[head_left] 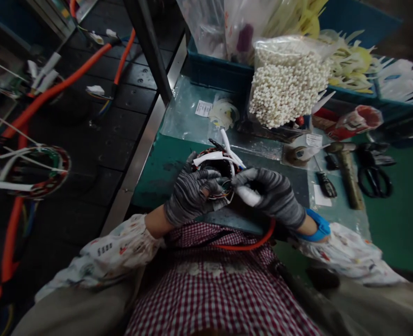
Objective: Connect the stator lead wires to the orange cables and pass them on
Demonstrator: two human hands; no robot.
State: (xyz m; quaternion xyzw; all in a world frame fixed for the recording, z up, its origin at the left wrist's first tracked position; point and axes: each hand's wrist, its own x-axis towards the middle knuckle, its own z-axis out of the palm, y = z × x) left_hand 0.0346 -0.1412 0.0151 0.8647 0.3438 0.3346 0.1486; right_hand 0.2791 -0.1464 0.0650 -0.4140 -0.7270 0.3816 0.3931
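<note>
A wound stator ring (211, 153) with copper-coloured and dark windings is held over the front of the bench. My left hand (194, 193), in a grey striped glove, is closed around its left and near side. White sleeves (229, 147) lie across the ring and stick up from it. At the right rim, my right hand (269, 189) has its fingertips pinched together. What it pinches is hidden, but thin wires run close to the fingertips. White wrapping covers one of its fingers or the thumb. An orange cable (248, 247) curves below the hands, across the checked apron.
A bag of small white pieces (286, 84) sits behind the hands, before blue bins (220, 70). To the right lie a hammer (348, 177), black scissors (375, 179) and a screwdriver (326, 184). Another wound ring (65, 170) with orange cables rests on the dark slatted surface (122, 135) at left.
</note>
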